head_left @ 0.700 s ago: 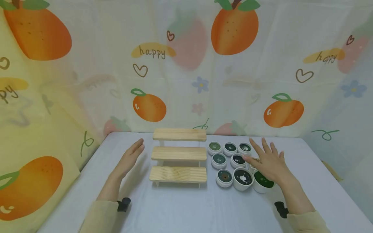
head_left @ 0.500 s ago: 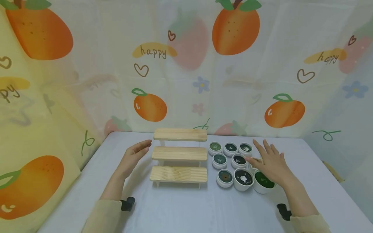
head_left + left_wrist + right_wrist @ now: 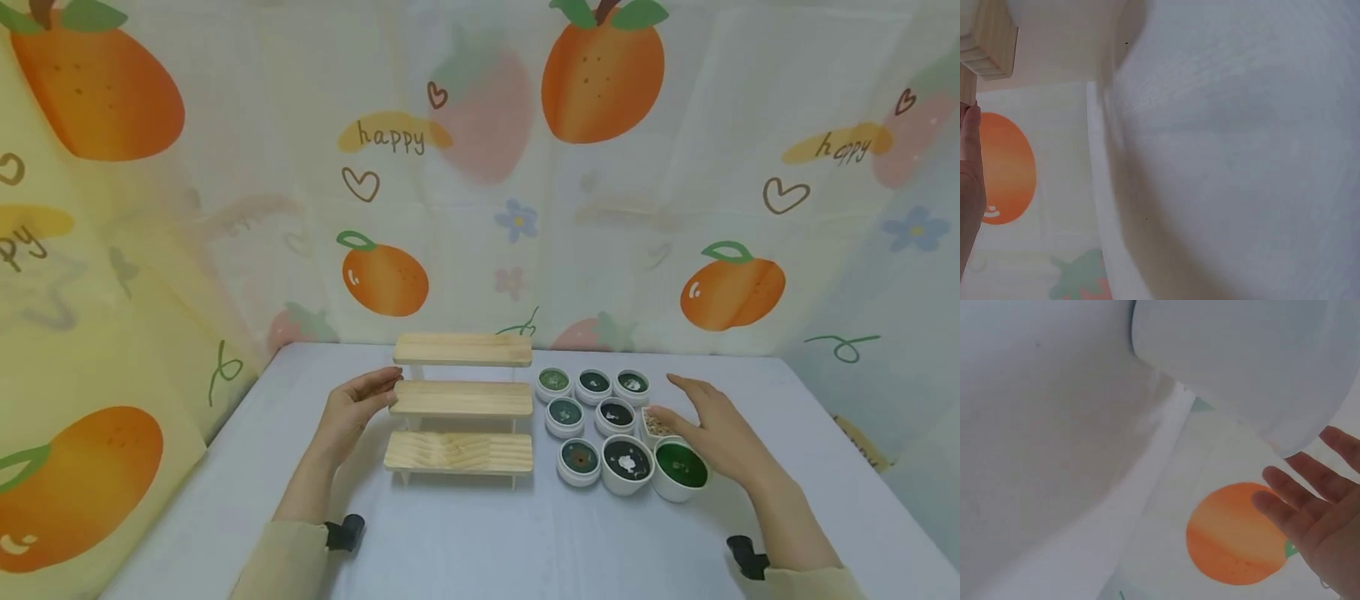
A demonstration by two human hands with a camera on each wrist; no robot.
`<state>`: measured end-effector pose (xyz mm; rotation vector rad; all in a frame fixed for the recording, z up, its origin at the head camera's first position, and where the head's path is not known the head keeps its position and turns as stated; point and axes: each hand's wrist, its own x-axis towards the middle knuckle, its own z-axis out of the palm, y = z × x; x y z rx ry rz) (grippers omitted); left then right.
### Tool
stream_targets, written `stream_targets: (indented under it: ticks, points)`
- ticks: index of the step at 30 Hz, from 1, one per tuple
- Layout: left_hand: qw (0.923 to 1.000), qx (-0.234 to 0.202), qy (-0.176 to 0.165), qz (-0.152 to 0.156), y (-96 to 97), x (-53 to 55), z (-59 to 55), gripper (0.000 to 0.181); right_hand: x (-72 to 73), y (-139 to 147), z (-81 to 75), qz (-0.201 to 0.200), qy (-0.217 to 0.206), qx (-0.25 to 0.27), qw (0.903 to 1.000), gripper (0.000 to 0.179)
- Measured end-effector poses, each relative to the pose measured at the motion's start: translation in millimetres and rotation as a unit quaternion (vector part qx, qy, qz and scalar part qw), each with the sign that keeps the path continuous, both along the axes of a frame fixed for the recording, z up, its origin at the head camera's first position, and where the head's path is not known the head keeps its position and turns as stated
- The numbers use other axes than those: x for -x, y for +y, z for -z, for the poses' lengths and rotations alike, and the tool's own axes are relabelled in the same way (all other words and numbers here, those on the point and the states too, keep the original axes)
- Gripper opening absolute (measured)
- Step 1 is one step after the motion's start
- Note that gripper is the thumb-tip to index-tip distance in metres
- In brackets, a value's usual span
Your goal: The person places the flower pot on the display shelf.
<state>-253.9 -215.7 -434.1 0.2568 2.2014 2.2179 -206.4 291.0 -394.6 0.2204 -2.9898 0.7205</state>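
Observation:
A three-tier wooden stand with pale boards (image 3: 461,400) and white legs stands mid-table in the head view. At its left end is my left hand (image 3: 351,417), fingers extended, tips at the ends of the upper boards. In the left wrist view its fingers (image 3: 970,134) meet the wood's edge. My right hand (image 3: 717,433) hovers at the right side of a group of small white pots, fingers spread and slightly bent. Its thumb is near a cup of beige grains (image 3: 657,422), partly hidden. Close by are a green-filled cup (image 3: 680,467) and a dark-filled cup (image 3: 627,462).
Several smaller round pots with green or dark contents, such as a brown-centred pot (image 3: 578,461), stand between the stand and the larger cups. A white cloth covers the table (image 3: 450,542). A fruit-printed curtain (image 3: 465,200) hangs behind and at the sides.
My left hand has moved right to the stand's left end. My right hand has shifted slightly right and lower, its fingers closer together, uncovering more of the grain cup. Pots and stand stay put.

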Motion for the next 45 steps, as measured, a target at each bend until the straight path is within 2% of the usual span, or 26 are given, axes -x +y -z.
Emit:
stream_targets:
  ticks: [5, 17, 23, 31, 37, 45]
  points:
    - [0.9999, -0.016, 0.000, 0.005, 0.8, 1.3, 0.7, 0.056, -0.4, 5, 2.5, 0.004, 0.004, 0.003, 1.0000, 0.078]
    - [0.9996, -0.019, 0.002, 0.020, -1.9, 2.8, 5.6, 0.056, -3.7, 14, 6.8, 0.009, -0.009, 0.032, 0.9994, 0.064]
    - [0.9994, -0.023, 0.007, 0.023, -1.4, 2.1, 6.1, 0.057, -8.2, 26, 11.5, -0.012, -0.050, 0.075, 0.9958, 0.054]
    - [0.9993, -0.027, 0.008, 0.022, -2.1, 2.3, 7.8, 0.057, -8.7, 41, 21.6, -0.094, -0.106, 0.141, 0.9798, 0.063]
    - [0.9993, -0.027, 0.009, 0.025, -1.7, 2.8, 10.6, 0.055, -9.7, 44, 26.8, -0.104, -0.135, 0.145, 0.9747, 0.071]
    - [0.9992, -0.031, 0.015, 0.017, -1.5, 1.7, 11.9, 0.054, -10.3, 41, 25.8, -0.111, -0.142, 0.141, 0.9734, 0.077]
